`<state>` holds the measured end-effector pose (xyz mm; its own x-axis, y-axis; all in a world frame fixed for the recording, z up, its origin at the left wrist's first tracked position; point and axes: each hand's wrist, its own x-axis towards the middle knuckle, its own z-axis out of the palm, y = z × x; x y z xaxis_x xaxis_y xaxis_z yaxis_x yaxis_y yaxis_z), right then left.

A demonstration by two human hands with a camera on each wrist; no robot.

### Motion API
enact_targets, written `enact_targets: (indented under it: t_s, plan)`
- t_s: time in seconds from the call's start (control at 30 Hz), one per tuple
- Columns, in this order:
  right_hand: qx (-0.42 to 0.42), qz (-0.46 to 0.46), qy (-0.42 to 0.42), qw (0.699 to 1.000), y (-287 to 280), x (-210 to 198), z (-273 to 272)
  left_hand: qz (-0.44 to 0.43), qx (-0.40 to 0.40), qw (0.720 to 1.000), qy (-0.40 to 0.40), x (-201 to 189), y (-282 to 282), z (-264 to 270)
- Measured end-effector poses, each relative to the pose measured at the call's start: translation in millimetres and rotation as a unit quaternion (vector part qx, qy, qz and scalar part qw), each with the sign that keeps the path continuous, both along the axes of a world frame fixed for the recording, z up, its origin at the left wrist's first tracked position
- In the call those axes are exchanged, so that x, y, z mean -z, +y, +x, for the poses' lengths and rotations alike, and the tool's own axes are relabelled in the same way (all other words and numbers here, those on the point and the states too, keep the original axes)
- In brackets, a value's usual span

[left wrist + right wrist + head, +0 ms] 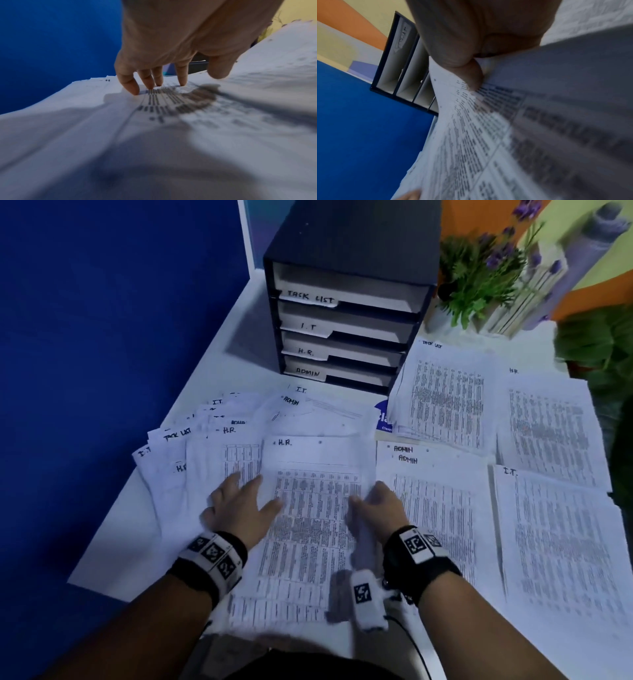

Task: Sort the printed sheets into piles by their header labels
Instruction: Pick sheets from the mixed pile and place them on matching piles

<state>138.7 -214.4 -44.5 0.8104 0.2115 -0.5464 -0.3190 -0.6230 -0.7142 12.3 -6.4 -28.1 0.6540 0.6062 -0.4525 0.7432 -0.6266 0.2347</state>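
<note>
A printed sheet headed H.R. [308,508] lies on top of a fanned spread of unsorted sheets [205,433] in front of me. My right hand [376,505] pinches its right edge between thumb and fingers, and the edge curls up; in the right wrist view the thumb [471,75] presses on the H.R. sheet [471,135]. My left hand [239,508] lies flat with straight fingers on the sheets to the left, its fingertips [133,89] touching the paper [171,101]. Sorted piles lie to the right: ADMIN [435,508], I.T. [561,542], TASK LIST [445,398], H.R. [551,426].
A dark paper organiser [346,313] with trays labelled TASK LIST, I.T., H.R. and ADMIN stands at the back of the white table [123,559]. A potted plant with purple flowers [479,275] stands beside it. A blue partition [102,337] runs along the left.
</note>
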Motion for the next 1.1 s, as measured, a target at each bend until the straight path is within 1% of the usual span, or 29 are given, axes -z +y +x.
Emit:
enact_targets:
  t_s: [0.03,0.07,0.13,0.17,0.27,0.4,0.47,0.53,0.6,0.7,0.73,0.8,0.87,0.9,0.97,1.0,1.03,1.07,1.1]
  plan:
    - [0.026,-0.005,-0.002,1.0,-3,-3,1,0.005,-0.008,1.0,-0.009,-1,3,-1]
    - [0.04,-0.016,-0.027,0.999,-8,-3,4,0.013,-0.02,1.0,-0.016,-2,6,-3]
    - [0.036,-0.064,-0.077,0.994,-20,-10,13,0.023,-0.049,0.998,-0.02,-2,14,-9]
    - [0.041,-0.069,-0.079,0.994,-25,-16,17,0.022,-0.067,0.997,-0.019,-1,18,-12]
    - [0.051,-0.03,-0.084,0.995,-31,-24,20,0.011,-0.096,0.995,-0.02,2,28,-19]
    - [0.04,0.027,-0.05,0.998,-10,-29,3,-0.002,-0.064,0.998,-0.027,3,32,-20]
    - [0.028,0.036,-0.021,0.999,-1,-23,-5,-0.002,-0.047,0.998,-0.039,5,34,-19]
    - [0.022,0.037,-0.003,0.999,7,-16,-11,-0.015,-0.053,0.996,-0.071,3,33,-17]
    - [0.034,0.036,-0.011,0.999,11,-15,-16,-0.073,-0.082,0.984,-0.14,0,30,-15]
    - [0.084,0.048,0.016,0.995,11,-15,-19,-0.175,-0.11,0.945,-0.253,-1,21,-16]
    - [0.103,0.063,0.026,0.992,9,-15,-19,-0.202,-0.112,0.931,-0.281,-2,17,-17]
    - [0.121,0.073,0.025,0.99,6,-16,-16,-0.231,-0.095,0.921,-0.299,-3,12,-20]
    - [0.12,0.062,0.013,0.991,0,-18,-12,-0.233,-0.079,0.925,-0.289,-4,9,-21]
    - [0.127,0.068,0.016,0.989,-2,-19,-10,-0.216,-0.076,0.931,-0.283,-5,9,-21]
    - [0.139,0.075,0.022,0.987,-8,-17,-7,-0.142,-0.086,0.951,-0.26,-7,15,-21]
    - [0.14,0.07,0.021,0.987,-11,-14,-5,-0.087,-0.083,0.967,-0.224,-5,20,-21]
    - [0.134,0.058,0.02,0.989,-12,-15,-5,-0.038,-0.077,0.982,-0.168,-2,26,-21]
    - [0.127,0.052,0.018,0.99,-13,-16,-6,-0.009,-0.08,0.99,-0.115,-2,30,-22]
    - [0.121,0.043,0.018,0.991,-13,-15,-6,-0.004,-0.09,0.993,-0.077,-4,33,-23]
